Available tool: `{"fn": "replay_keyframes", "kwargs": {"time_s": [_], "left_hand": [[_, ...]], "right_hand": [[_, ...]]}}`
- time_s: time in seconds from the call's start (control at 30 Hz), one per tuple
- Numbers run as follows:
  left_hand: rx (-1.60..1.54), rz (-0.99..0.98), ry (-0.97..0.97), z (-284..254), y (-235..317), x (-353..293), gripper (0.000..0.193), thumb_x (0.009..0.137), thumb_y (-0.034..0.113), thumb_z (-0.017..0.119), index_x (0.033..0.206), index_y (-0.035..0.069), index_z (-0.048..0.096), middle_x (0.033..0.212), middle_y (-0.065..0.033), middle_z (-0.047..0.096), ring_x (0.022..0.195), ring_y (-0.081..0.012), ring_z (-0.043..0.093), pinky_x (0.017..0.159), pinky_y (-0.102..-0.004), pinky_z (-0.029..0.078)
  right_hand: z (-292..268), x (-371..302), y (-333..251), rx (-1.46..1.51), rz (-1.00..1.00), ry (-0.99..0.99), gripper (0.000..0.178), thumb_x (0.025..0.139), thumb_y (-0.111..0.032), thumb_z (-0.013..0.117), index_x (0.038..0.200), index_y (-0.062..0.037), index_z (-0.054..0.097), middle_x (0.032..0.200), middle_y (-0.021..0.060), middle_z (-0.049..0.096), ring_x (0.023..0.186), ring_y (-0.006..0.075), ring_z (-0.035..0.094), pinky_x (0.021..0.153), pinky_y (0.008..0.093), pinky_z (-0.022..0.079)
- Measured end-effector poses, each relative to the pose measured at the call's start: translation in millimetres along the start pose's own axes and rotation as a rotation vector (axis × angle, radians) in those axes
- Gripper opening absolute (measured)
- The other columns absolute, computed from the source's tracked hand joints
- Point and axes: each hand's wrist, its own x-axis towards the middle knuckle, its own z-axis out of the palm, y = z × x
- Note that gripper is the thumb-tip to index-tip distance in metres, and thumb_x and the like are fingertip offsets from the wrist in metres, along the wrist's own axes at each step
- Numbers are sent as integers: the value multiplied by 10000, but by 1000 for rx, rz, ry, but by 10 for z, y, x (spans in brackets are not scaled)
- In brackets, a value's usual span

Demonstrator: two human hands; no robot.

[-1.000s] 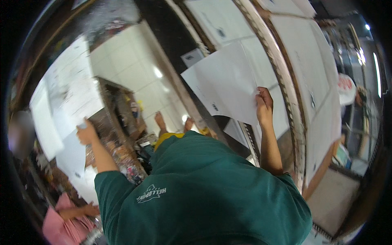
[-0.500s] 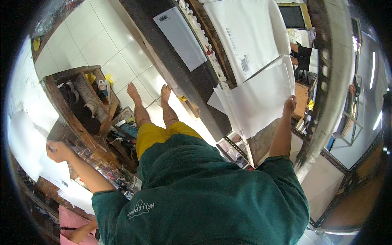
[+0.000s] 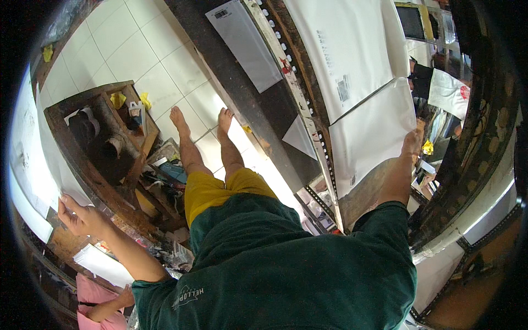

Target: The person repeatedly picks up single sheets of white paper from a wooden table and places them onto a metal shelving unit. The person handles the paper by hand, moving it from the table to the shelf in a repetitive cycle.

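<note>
My left hand (image 3: pixel 82 217) is at the far left, fingers pinched on the lower edge of a thin white sheet (image 3: pixel 66 176) that reaches up along the rim of the view. More white sheets (image 3: pixel 30 203) lie beside and below it. To the right, my right hand (image 3: pixel 412 144) grips the right edge of a white sheet (image 3: pixel 371 132) lying on a narrow bench. Its fingertips are partly hidden. A small printed mark shows near that sheet's lower left. Just beyond lies another white sheet (image 3: pixel 352 49) with printed marks, a thin gap between the two.
A dark rail (image 3: pixel 247 71) carries a white printed strip (image 3: pixel 242 44). A worn wooden box frame (image 3: pixel 93 137) with tools stands left of my legs. A dark curved beam (image 3: pixel 484 143) rises at the right. A person in pink (image 3: pixel 96 291) is lower left; another person's white garment (image 3: pixel 448 93) shows upper right.
The sheet under my right hand has gone from slanted to nearly square with the one beyond. My right hand has shifted right. At the left, my hand now has a sheet drawn upward.
</note>
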Motion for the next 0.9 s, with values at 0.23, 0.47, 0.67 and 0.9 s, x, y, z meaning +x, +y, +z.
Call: {"fn": "replay_keyframes", "kwargs": {"time_s": [0.23,0.47,0.67,0.9], "left_hand": [[-201,-83,-46,19,289,24,202,873,134,583,926,-60,586,863,-82,585,788,-126,515,730,-246,423],[-428,-173,-163,-70,669,-46,154,887,120,558,911,-30,586,858,-47,554,787,-95,506,717,-228,426],[-463,-156,-166,-180,776,-52,154,885,126,563,905,-25,588,871,-49,554,793,-101,504,723,-235,427],[-427,-108,-239,-276,816,-130,159,890,135,552,894,-21,585,872,-53,565,797,-103,499,744,-238,412]], "right_hand": [[-54,222,-20,188,43,190,640,777,-531,499,1298,-179,378,1211,228,448,1138,380,419,898,507,350],[-1130,-1271,-1487,663,255,-293,814,778,-712,342,1416,-232,183,1428,216,185,1312,384,200,989,604,202],[-1216,-1375,-1554,717,316,-391,753,830,-658,261,1419,-197,178,1432,216,177,1328,373,157,1023,583,131],[-1182,-1338,-1479,724,299,-389,727,853,-632,237,1414,-171,197,1459,165,121,1346,342,108,1035,575,108]]}}
